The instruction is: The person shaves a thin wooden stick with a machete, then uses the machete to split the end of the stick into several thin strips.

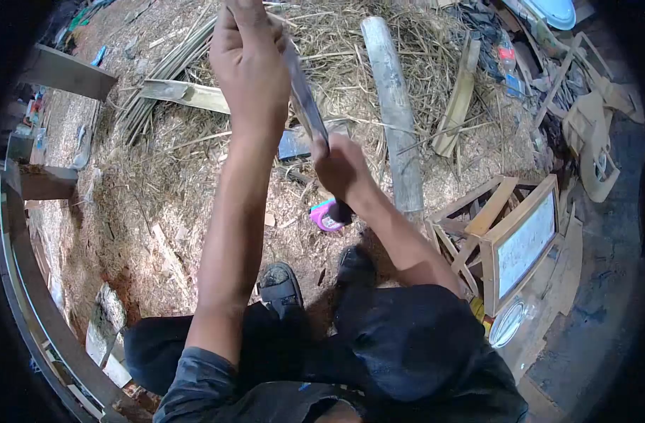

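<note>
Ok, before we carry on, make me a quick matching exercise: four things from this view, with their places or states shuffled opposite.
Column one:
1. Left hand
2. Right hand
3. Pink case
4. Wooden frame

Column two:
A. On the shavings-covered floor, below the other hand in the picture
B. Around a pale panel, to the right of the person's right knee
C. At the top edge of the picture
D. Gripping the lower end of a long grey strip

Pairs: 1-C, 2-D, 3-A, 4-B.
</note>
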The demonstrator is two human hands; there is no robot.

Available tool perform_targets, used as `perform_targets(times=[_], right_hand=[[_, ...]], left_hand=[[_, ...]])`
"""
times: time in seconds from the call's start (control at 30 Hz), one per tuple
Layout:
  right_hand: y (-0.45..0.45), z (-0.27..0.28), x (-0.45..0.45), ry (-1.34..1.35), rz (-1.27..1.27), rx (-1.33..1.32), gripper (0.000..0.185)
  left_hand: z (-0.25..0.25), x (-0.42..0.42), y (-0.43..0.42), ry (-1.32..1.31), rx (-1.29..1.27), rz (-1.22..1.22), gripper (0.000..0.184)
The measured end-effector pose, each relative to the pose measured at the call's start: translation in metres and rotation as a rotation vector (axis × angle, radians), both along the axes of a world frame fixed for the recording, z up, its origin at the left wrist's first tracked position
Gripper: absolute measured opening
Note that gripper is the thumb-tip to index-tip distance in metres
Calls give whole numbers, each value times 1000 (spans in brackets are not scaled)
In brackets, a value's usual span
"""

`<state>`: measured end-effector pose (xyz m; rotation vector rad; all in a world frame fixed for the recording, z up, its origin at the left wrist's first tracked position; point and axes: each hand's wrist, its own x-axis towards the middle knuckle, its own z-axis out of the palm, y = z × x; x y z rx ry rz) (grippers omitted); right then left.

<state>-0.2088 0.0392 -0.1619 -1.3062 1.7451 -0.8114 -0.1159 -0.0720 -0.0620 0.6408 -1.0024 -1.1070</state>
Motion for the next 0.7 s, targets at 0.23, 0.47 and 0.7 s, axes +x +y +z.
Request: perform_targets(times=[0.23,0.47,0.7], right_hand=[[7,13,2,-152,-26,-265,33],[21,-73,-19,78,125,49,37],[50,-132,-29,229,251,-87,49]], left_hand=[[2,-12,8,-82,-95,29,41],[-5,-2,4,-79,-70,49,42],[-3,14,-6,-15,-76,44,41]])
